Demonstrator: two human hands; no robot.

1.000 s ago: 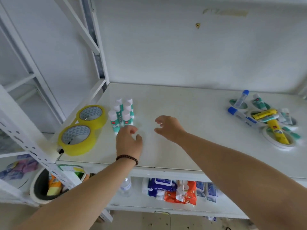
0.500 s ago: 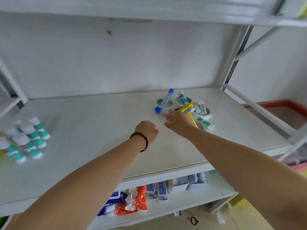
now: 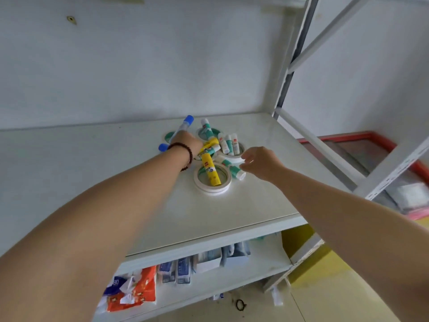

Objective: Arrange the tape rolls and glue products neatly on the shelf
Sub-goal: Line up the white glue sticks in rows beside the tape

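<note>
A jumble of glue and tape lies at the right end of the white shelf (image 3: 130,159). A yellow glue tube (image 3: 210,168) rests across a flat white tape roll (image 3: 212,192). Behind it are several green-and-white glue sticks (image 3: 229,143) and a blue-capped glue pen (image 3: 185,123). My left hand (image 3: 187,143) reaches into the pile over the pens, its fingers hidden. My right hand (image 3: 261,161) pinches the rim of a second white tape roll (image 3: 228,158), just above a lying glue stick (image 3: 235,170).
The shelf's right upright (image 3: 287,73) and a slanted brace (image 3: 313,145) stand close behind the pile. The lower shelf holds orange and blue packets (image 3: 130,289) and small boxes (image 3: 206,261). A red-edged bin (image 3: 399,147) sits beyond the frame on the right.
My view has swung right, away from the yellow tape rolls and upright glue sticks. Both hands have travelled to the pile; the left now reaches into it, the right has closed on a tape rim.
</note>
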